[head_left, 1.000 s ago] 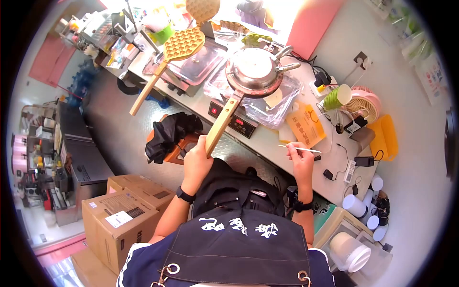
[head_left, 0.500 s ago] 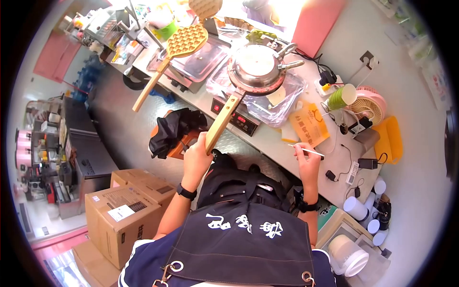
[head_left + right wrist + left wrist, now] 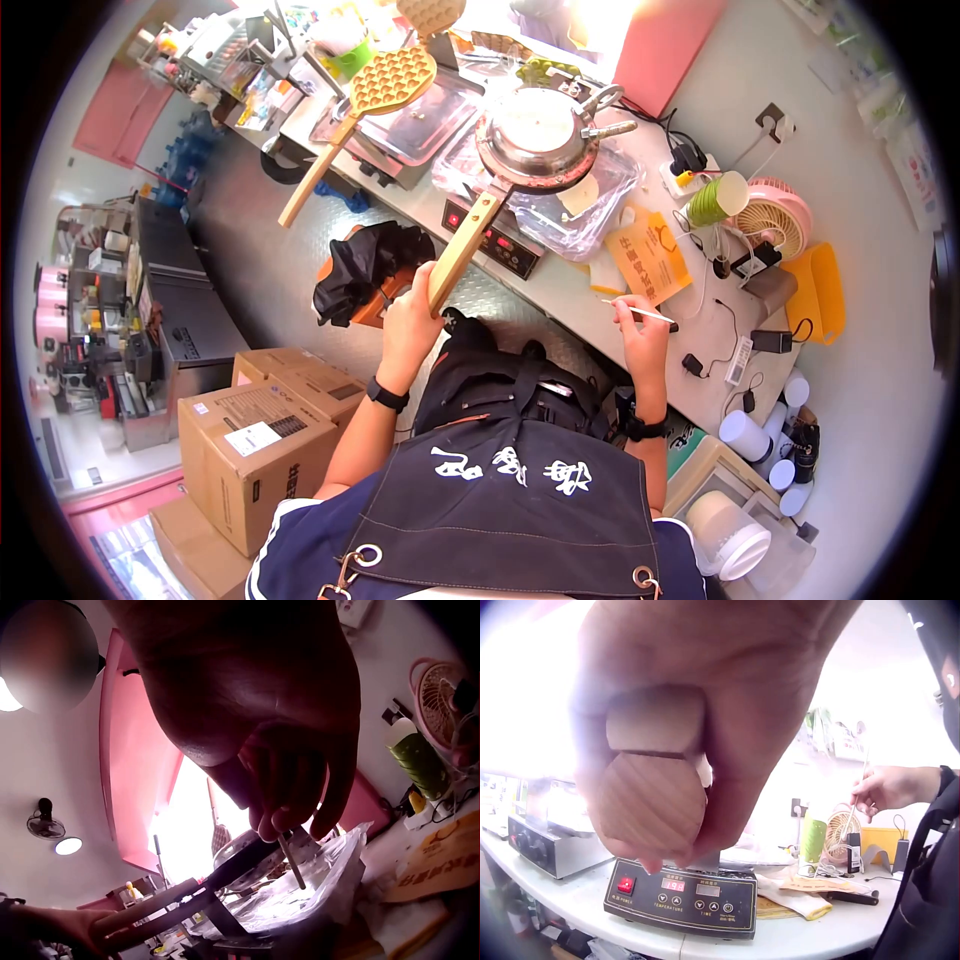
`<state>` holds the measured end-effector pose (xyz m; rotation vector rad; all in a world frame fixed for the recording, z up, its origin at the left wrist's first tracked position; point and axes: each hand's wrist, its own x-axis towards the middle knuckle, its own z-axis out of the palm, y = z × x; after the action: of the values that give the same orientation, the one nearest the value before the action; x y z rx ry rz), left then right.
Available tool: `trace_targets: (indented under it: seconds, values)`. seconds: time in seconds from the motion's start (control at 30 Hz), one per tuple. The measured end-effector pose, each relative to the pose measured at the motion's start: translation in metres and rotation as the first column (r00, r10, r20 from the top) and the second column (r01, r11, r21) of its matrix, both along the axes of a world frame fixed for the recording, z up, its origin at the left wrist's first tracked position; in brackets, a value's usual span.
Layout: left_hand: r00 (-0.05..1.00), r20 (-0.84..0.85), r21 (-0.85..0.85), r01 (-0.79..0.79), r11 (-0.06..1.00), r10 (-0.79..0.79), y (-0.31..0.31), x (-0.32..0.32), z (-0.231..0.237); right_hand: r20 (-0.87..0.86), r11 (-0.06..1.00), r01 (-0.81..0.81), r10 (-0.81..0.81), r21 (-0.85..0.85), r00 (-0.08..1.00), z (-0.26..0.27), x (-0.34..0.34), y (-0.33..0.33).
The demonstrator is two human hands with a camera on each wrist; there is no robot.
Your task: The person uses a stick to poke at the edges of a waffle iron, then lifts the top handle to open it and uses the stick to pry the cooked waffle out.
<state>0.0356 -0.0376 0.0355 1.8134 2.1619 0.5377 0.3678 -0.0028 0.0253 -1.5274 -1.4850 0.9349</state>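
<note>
My left hand (image 3: 411,318) grips the wooden handles (image 3: 464,252) of a round metal waffle pan (image 3: 536,140), which is closed over its heater. In the left wrist view the two handle ends (image 3: 654,802) lie one on the other inside the curled fingers. My right hand (image 3: 641,340) pinches a thin pale stick (image 3: 640,312) at the counter's front edge; the stick (image 3: 292,862) points down from the fingertips in the right wrist view. The control box (image 3: 681,898) below the pan shows a lit red display.
An open waffle mould (image 3: 392,82) with a wooden handle lies to the left. Around the pan is a clear plastic-lined tray (image 3: 578,215). Right of it are an orange paper bag (image 3: 648,258), green cups (image 3: 718,200), a pink fan (image 3: 775,215) and cables. Cardboard boxes (image 3: 250,460) stand at lower left.
The view has shifted slightly, moving the counter items a little to the right in the picture. The left hand keeps its grip on the handles, and the right hand still holds the stick.
</note>
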Motion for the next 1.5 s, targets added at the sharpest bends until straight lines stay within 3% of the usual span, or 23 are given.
trace_targets:
  seconds: [0.13,0.4,0.97,1.07,1.1,1.13,1.2,1.27,1.33,1.4,1.43,1.5]
  values:
    - [0.999,-0.027,-0.011,-0.024,1.0,0.023,0.0,-0.001,-0.003,0.017,1.0,0.022,-0.021,-0.019,1.0,-0.003,0.006,-0.005]
    - [0.994,0.091,-0.03,-0.058,0.998,0.06,0.001,0.001,0.002,0.002,0.999,0.018,-0.018,-0.046,1.0,-0.006,0.016,-0.013]
    - [0.998,0.034,0.019,-0.045,0.999,0.044,0.0,0.001,-0.001,-0.022,0.997,0.021,-0.023,-0.069,0.999,-0.005,0.017,-0.017]
    - [0.998,0.034,0.011,-0.049,0.999,0.049,0.0,0.001,0.001,0.076,0.996,-0.002,-0.004,0.085,0.997,-0.004,0.026,-0.014]
    - [0.998,0.037,0.007,-0.054,0.999,0.054,0.0,0.001,0.001,-0.192,0.988,-0.006,0.036,0.157,0.981,-0.002,0.034,-0.011]
    - [0.998,0.038,0.008,-0.054,0.999,0.053,0.0,0.001,0.0,-0.442,0.974,0.011,0.093,0.226,0.892,0.005,0.036,-0.008]
    - [0.998,0.036,0.014,-0.057,0.998,0.056,0.0,0.0,-0.003,-0.642,0.931,0.001,0.251,0.365,0.724,0.038,0.042,0.001]
    - [0.999,0.025,0.024,-0.046,0.999,0.045,0.0,0.0,-0.004,-0.703,0.873,-0.063,0.43,0.483,0.566,0.084,0.055,0.002]
    - [0.999,0.007,0.028,-0.039,0.999,0.039,0.0,-0.001,-0.005,-0.787,0.836,-0.024,0.525,0.548,0.325,0.139,0.047,-0.007]
    - [0.999,0.013,0.043,-0.033,0.999,0.033,0.0,0.0,-0.006,-0.653,0.667,-0.197,0.744,0.718,0.139,0.178,0.053,-0.018]
    - [0.999,0.014,0.058,-0.031,0.998,0.031,0.0,0.0,-0.006,-0.619,0.599,-0.243,0.785,0.763,-0.006,0.198,0.046,-0.027]
    - [1.0,0.011,0.06,-0.022,0.998,0.021,0.0,0.0,-0.005,-0.466,0.35,-0.384,0.842,0.854,-0.27,0.229,0.029,-0.031]
